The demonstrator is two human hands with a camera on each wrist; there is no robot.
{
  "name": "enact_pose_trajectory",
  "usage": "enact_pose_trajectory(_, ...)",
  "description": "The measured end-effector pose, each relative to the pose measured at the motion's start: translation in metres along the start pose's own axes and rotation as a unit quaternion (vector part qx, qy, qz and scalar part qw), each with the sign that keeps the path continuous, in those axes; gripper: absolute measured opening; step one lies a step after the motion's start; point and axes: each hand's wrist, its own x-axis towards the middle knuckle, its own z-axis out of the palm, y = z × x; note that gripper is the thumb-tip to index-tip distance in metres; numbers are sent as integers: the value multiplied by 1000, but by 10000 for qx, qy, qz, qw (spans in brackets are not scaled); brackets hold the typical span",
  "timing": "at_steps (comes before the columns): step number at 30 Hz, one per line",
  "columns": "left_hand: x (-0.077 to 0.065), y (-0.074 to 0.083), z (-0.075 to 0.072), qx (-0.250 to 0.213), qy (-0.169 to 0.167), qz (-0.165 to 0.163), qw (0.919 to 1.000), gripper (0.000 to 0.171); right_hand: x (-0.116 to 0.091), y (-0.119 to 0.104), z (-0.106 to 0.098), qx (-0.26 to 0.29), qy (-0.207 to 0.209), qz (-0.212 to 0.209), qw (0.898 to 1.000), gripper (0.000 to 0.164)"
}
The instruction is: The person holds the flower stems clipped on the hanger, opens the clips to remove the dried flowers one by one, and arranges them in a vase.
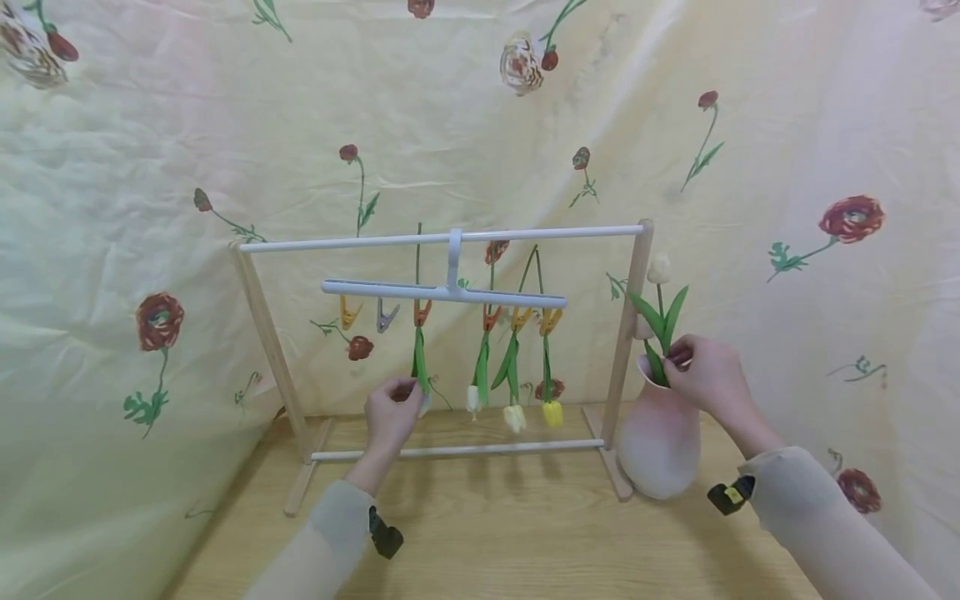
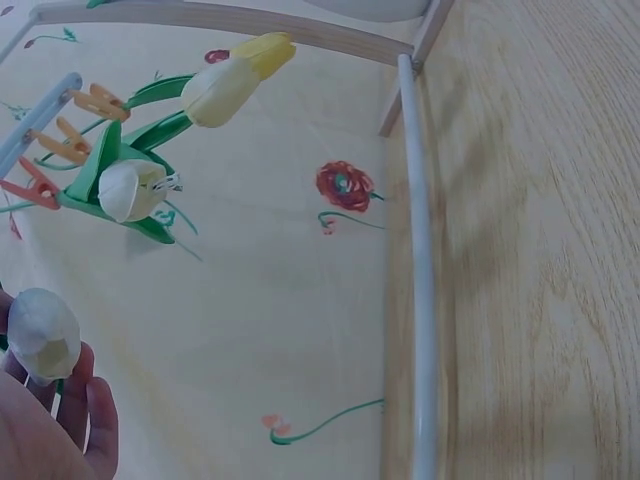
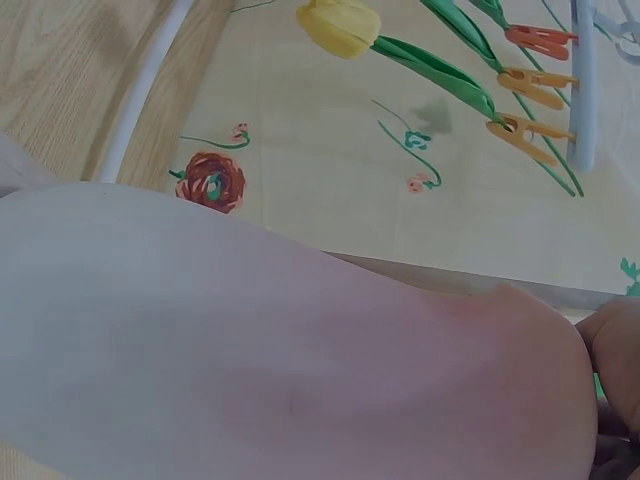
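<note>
My left hand point(image 1: 393, 412) holds the head of a white tulip point(image 2: 45, 335) between thumb and fingers. That tulip hangs upside down by its stem from a red clip point(image 1: 422, 313) on a pale blue hanger point(image 1: 390, 289). At the right, my right hand point(image 1: 708, 375) pinches the lower stem and leaves of another white tulip point(image 1: 658, 271), just at the mouth of a pink-and-white vase point(image 1: 660, 446). This tulip stands upright, its stem end hidden in the vase. A second pale bloom point(image 1: 643, 327) shows behind its leaves.
Farther along the hanger, two white tulips point(image 1: 514, 417) and a yellow tulip point(image 1: 552, 412) hang from clips. A yellow clip point(image 1: 348, 312) and a grey clip point(image 1: 386, 317) hold nothing. The wooden rack point(image 1: 630, 333) stands on the table point(image 1: 487, 525), beside the vase.
</note>
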Motion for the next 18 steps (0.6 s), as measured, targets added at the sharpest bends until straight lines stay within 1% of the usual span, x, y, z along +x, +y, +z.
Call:
enact_pose_trajectory(4, 1, -1, 0, -13, -20, 20, 10000, 15, -2, -2, -1, 78, -265, 57, 9996, 15)
enact_pose_trajectory(8, 0, -2, 1, -63, -21, 43, 10000, 14, -4, -2, -2, 40, -430, 99, 9990, 19)
enact_pose_trajectory(14, -1, -2, -1, -83, -27, 21, 10000, 15, -6, -4, -6, -360, -289, 17, 9989, 21)
enact_pose_trajectory(16, -1, -2, -2, -78, 0, 11, 10000, 15, -7, -8, -12, -569, -280, 86, 9979, 22)
enact_pose_trajectory(18, 0, -2, -1, -74, 8, 47, 10000, 14, -7, -14, -20, -763, -319, 264, 9962, 26)
